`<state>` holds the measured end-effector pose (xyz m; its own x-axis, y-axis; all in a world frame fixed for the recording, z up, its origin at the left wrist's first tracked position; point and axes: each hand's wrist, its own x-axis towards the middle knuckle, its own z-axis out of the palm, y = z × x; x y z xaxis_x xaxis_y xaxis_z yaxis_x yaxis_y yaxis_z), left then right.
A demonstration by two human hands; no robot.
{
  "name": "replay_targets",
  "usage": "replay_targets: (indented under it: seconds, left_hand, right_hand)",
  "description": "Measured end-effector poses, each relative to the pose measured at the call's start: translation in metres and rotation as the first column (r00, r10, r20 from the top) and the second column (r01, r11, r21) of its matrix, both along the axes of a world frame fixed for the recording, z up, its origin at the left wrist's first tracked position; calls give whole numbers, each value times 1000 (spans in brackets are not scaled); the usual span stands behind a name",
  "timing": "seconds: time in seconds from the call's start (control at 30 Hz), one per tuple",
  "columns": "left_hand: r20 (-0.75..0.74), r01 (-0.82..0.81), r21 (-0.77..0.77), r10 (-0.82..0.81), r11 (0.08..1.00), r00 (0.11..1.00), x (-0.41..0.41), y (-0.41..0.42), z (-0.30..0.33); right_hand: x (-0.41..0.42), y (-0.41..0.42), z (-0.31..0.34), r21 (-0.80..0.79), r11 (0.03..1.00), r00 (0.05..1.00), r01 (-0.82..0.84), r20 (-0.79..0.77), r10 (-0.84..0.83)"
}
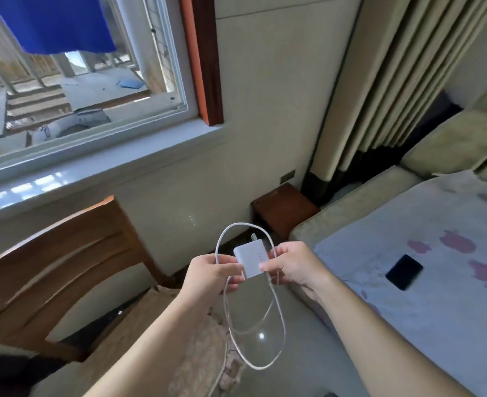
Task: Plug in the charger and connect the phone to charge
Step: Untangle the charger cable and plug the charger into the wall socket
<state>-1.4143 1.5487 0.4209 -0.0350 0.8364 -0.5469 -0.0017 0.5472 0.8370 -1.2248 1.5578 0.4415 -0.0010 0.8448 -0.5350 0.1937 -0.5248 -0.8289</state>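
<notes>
Holding the white charger (251, 259) mid-air between both hands, prongs pointing away from you toward the wall. Your right hand (291, 266) pinches its right edge, thumb and fingers closed on it, forearm coming in from lower right. Your left hand (212, 272) is curled shut on the white cable (255, 333), which loops above the charger and hangs below. Phone (404, 272) lies face-up on the bed (437, 310), well apart to your right. Wall outlet (287, 176) sits above the small wooden table (285, 209).

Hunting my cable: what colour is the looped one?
White cable, held by both hands; head view shows it.
</notes>
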Motion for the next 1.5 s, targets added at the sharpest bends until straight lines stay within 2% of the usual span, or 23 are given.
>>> replay_targets:
  seconds: [0.37, 0.7, 1.2, 1.37, 1.5]
  left_hand:
    - [-100, 151, 47, -145, 987, 984, 167, 54, 30]
    - [-76, 220, 18, -218, 975, 973, 300, 105, 36]
    - [-64, 426, -30, -427, 904, 902, 397, 247, -8]
    - [-61, 524, -72, -528, 849, 847, 426, 300, -35]
    - [-74, 541, -130, -552, 831, 831, 447, 327, -56]
  right_hand:
    - [168, 24, 8, 51, 987, 988, 153, 6, -153]
    - [298, 56, 6, 40, 967, 968, 250, -18, -250]
    - [383, 159, -41, -57, 901, 900, 430, -52, -433]
    - [403, 195, -66, -93, 854, 853, 511, -66, -518]
    - [417, 215, -89, -136, 823, 822, 552, -76, -564]
